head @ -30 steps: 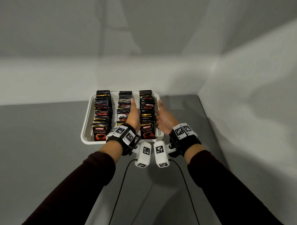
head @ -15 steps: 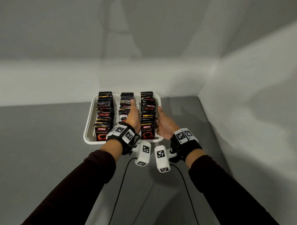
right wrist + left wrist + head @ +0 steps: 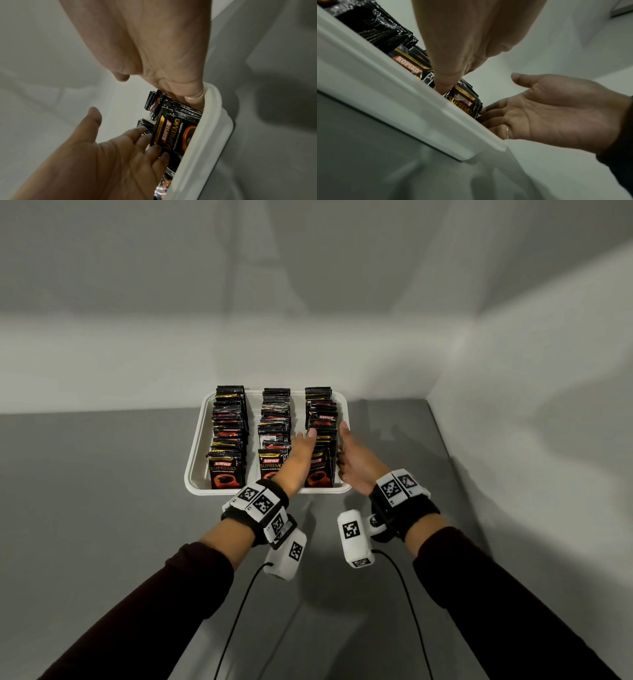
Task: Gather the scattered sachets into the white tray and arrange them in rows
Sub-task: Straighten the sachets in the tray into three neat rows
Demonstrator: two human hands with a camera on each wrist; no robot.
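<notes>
Three rows of black coffee sachets (image 3: 227, 436) stand upright in a white tray (image 3: 197, 453) at the centre of the frame, on a grey bench (image 3: 102, 491). The left hand (image 3: 298, 453) and right hand (image 3: 354, 460) flank the right-hand row (image 3: 320, 419), fingers (image 3: 137, 136) straight and relaxed, touching the packets' edges without gripping any.

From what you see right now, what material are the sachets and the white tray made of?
The sachets: probably thin plastic or foil film with a glossy finish; they glint and have serrated sealed edges. The white tray: a smooth, matte white, with a rolled rim; it may be moulded plastic or pulp, I cannot tell which.
</notes>
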